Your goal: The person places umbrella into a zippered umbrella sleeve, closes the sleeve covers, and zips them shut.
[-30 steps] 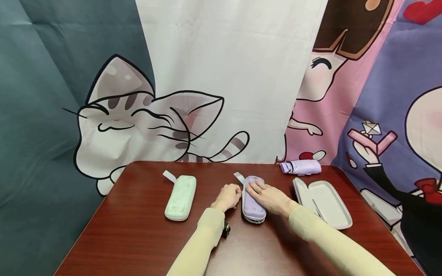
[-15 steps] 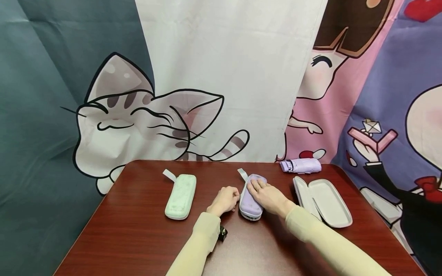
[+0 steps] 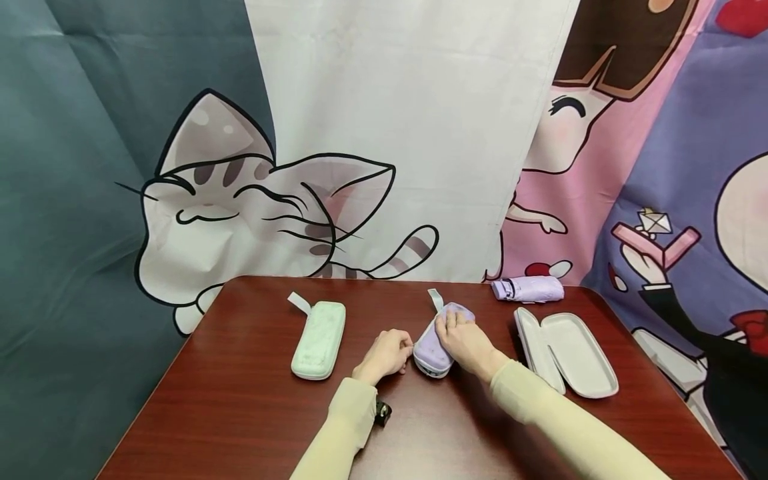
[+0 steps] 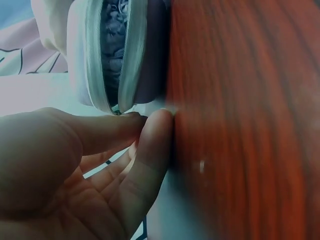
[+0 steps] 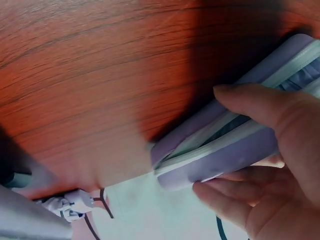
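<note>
A purple zip case (image 3: pixel 431 353) with a pale loop strap lies tilted on the table. Its zip stands partly undone, and folded dark fabric (image 4: pixel 114 45) shows in the gap. My left hand (image 3: pixel 386 355) is at the near left corner, thumb and index finger pinched together at the zip slider; the pull itself is hidden between the fingertips. Holding the case's right side is my right hand (image 3: pixel 468 343), its thumb across the zip gap and its fingers on the upper shell (image 5: pixel 230 157).
To the left lies a light green case (image 3: pixel 320 340) with its own strap. A case with a white lining (image 3: pixel 579 353) lies unfolded at the right. Behind it, a folded lilac umbrella (image 3: pixel 531 289) rests near the back edge of the table (image 3: pixel 198 413).
The purple case has turned clockwise, its strap end moving right. My left hand has moved towards me and slightly left, to the near corner. My right fingers have bent more over the case.
</note>
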The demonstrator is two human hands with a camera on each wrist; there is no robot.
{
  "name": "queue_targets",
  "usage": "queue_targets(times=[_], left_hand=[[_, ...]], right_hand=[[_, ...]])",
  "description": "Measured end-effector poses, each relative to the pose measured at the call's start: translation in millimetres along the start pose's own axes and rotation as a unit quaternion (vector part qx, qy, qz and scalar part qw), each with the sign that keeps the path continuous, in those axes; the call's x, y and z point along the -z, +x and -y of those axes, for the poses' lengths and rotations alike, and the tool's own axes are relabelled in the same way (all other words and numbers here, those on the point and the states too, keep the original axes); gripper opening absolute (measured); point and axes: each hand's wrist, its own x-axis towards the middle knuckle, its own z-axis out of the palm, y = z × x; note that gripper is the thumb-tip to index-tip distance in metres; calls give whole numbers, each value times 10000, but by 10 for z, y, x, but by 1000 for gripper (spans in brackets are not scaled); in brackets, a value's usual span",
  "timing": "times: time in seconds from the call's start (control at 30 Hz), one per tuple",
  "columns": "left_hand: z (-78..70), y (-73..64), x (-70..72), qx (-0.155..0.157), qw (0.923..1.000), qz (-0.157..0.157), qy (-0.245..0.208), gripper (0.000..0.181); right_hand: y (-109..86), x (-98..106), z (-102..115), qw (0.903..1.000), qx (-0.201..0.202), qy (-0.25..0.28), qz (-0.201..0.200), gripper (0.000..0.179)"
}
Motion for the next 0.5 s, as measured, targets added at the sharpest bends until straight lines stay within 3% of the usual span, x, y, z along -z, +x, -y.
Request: queue_targets(times=[0.17, 0.3, 0.4, 0.5], left_hand=[[42, -51, 67, 116, 9996, 184, -176, 13], [45, -95, 139, 187, 9987, 333, -329, 13], [38, -107, 151, 210, 9985, 331, -386, 13], [46, -110, 124, 218, 9984, 279, -449, 13]], right_hand=[[57, -3, 48, 9971, -135, -457, 589, 38], [130, 36, 76, 9948, -323, -508, 827, 36], [168, 80, 50, 9884, -432, -86, 1450, 42], [156, 122, -27, 9693, -552, 735, 2281, 53]])
